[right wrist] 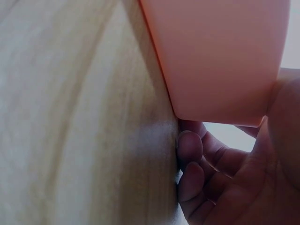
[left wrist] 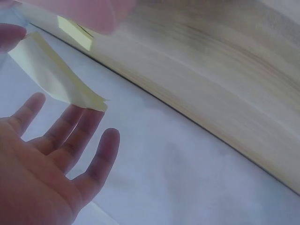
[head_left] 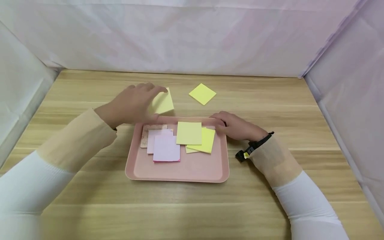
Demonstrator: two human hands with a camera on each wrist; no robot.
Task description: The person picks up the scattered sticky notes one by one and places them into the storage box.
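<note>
My left hand hovers over the table just behind the pink tray and holds a yellow sticky note. In the left wrist view this yellow note spans from the thumb to the fingertips of my left hand, and the fingers are nearly straight. My right hand grips the tray's far right corner. From the right wrist, its fingers curl under the tray. Inside the tray lie yellow notes, lilac notes and a patterned one.
Another yellow note lies alone on the wooden table behind the tray. White cloth walls close off the back and both sides. A black wrist strap sits on my right forearm.
</note>
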